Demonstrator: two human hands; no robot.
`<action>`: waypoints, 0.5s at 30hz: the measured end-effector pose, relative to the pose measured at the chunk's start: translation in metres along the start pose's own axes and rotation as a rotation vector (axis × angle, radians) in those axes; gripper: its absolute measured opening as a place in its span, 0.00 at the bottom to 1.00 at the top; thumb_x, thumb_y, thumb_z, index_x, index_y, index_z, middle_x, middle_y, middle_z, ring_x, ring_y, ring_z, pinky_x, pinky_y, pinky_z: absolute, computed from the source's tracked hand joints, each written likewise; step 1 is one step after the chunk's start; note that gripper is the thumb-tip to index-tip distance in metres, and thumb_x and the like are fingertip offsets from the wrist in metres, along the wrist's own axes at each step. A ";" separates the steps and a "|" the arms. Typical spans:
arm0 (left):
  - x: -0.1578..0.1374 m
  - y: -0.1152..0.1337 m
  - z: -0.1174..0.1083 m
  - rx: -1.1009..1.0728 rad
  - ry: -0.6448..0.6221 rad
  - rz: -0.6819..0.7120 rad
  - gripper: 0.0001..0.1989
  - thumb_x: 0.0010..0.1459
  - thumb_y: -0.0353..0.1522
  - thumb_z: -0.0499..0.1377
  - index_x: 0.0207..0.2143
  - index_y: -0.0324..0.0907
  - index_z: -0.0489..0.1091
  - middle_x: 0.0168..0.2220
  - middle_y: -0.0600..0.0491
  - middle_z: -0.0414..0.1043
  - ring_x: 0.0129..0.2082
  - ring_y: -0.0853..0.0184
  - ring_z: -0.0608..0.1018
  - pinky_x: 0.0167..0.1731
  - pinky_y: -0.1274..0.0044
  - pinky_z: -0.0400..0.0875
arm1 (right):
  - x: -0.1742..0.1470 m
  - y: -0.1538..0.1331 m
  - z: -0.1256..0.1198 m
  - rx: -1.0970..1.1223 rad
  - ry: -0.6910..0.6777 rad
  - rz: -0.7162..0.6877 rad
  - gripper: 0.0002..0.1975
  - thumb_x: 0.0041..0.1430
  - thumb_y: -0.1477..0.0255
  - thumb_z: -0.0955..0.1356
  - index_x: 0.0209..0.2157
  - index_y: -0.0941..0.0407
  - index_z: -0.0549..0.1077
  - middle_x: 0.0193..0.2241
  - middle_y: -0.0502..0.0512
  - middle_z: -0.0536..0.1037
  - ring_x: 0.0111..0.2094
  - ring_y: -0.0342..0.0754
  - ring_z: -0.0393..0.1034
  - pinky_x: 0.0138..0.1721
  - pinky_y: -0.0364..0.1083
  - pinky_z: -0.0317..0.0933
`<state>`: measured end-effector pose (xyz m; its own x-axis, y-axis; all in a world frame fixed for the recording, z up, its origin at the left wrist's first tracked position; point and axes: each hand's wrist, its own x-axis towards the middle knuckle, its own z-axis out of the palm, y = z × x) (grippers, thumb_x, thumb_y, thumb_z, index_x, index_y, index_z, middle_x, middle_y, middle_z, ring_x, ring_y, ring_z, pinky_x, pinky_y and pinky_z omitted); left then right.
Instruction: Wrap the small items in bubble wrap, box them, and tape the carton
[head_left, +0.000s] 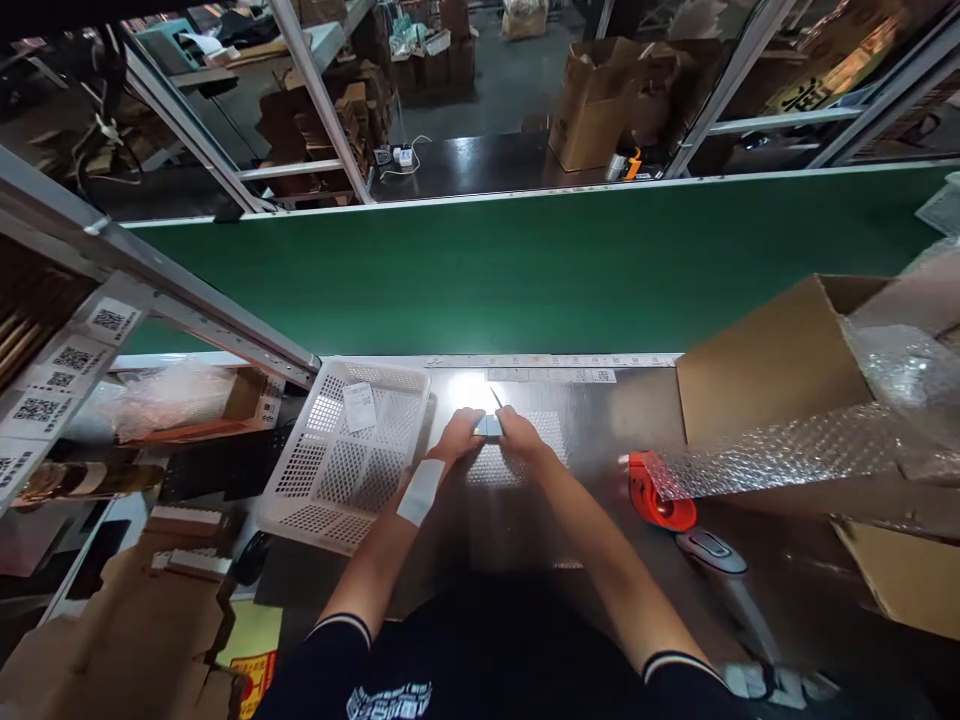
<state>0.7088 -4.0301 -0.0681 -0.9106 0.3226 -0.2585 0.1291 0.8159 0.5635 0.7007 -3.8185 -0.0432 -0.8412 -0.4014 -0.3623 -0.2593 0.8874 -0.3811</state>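
Note:
Between my two hands is a small grey-blue box, its label too small to read. My left hand grips the box's left end, and my right hand has its fingers closed on the right end. A thin dark pointed tool sticks out above the right fingers; its kind is unclear. Under the hands, a sheet of bubble wrap lies on the metal table. Left of my left hand stands a white plastic basket with a paper slip in it.
A green conveyor belt runs beyond the table. At the right are a red tape dispenser, a grey handheld scanner and a large cardboard box with bubble wrap spilling out. A metal frame borders the left side.

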 end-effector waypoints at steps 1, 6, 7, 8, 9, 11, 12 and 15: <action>0.000 0.002 0.000 -0.005 -0.006 -0.002 0.31 0.64 0.25 0.73 0.68 0.41 0.78 0.68 0.40 0.80 0.69 0.45 0.79 0.75 0.56 0.74 | 0.001 0.000 0.001 0.011 -0.002 0.000 0.23 0.68 0.82 0.69 0.62 0.55 0.75 0.64 0.64 0.79 0.60 0.58 0.77 0.62 0.50 0.71; -0.002 0.005 -0.004 -0.051 -0.019 -0.025 0.37 0.63 0.25 0.75 0.74 0.38 0.74 0.73 0.38 0.77 0.75 0.47 0.76 0.79 0.57 0.70 | 0.002 0.001 -0.002 0.096 0.012 0.016 0.25 0.66 0.81 0.72 0.63 0.56 0.77 0.66 0.63 0.80 0.60 0.57 0.79 0.60 0.48 0.73; -0.004 0.003 -0.008 -0.063 -0.011 -0.038 0.42 0.61 0.26 0.77 0.76 0.38 0.72 0.76 0.37 0.74 0.78 0.46 0.74 0.80 0.58 0.69 | -0.001 0.004 -0.003 0.120 0.029 0.027 0.26 0.66 0.80 0.72 0.64 0.55 0.77 0.66 0.63 0.81 0.60 0.57 0.79 0.59 0.48 0.74; -0.006 0.000 -0.013 -0.074 0.002 -0.055 0.46 0.59 0.27 0.78 0.78 0.38 0.70 0.78 0.36 0.71 0.80 0.45 0.71 0.81 0.58 0.67 | -0.006 0.008 -0.005 0.145 0.054 0.047 0.27 0.68 0.78 0.72 0.66 0.55 0.77 0.67 0.63 0.81 0.60 0.57 0.79 0.59 0.48 0.74; -0.010 -0.003 -0.021 -0.083 0.021 -0.075 0.49 0.59 0.29 0.79 0.79 0.39 0.68 0.80 0.35 0.68 0.82 0.44 0.69 0.82 0.57 0.66 | -0.014 0.013 -0.006 0.169 0.087 0.075 0.27 0.70 0.77 0.71 0.69 0.55 0.76 0.69 0.63 0.80 0.61 0.56 0.79 0.60 0.49 0.74; -0.017 -0.011 -0.039 -0.101 0.063 -0.116 0.48 0.62 0.32 0.77 0.81 0.39 0.65 0.82 0.35 0.65 0.83 0.43 0.68 0.82 0.55 0.67 | -0.035 0.025 -0.005 0.209 0.164 0.163 0.28 0.76 0.78 0.63 0.74 0.60 0.72 0.71 0.68 0.78 0.65 0.56 0.78 0.66 0.50 0.73; -0.019 -0.015 -0.050 -0.106 0.074 -0.128 0.46 0.66 0.33 0.74 0.82 0.39 0.64 0.82 0.34 0.65 0.83 0.42 0.69 0.81 0.54 0.68 | -0.048 0.031 -0.002 0.229 0.200 0.218 0.30 0.78 0.79 0.58 0.76 0.63 0.70 0.72 0.72 0.78 0.66 0.56 0.78 0.68 0.51 0.72; -0.018 -0.017 -0.077 -0.100 0.031 -0.088 0.39 0.73 0.34 0.67 0.82 0.37 0.64 0.82 0.34 0.67 0.80 0.44 0.73 0.80 0.54 0.70 | -0.082 0.034 0.017 0.301 0.238 0.364 0.34 0.81 0.79 0.51 0.81 0.71 0.61 0.67 0.78 0.81 0.64 0.58 0.82 0.65 0.52 0.75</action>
<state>0.6930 -4.0868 -0.0126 -0.9285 0.2357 -0.2868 0.0099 0.7881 0.6155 0.7686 -3.7593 -0.0410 -0.9449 0.0145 -0.3269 0.1881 0.8416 -0.5063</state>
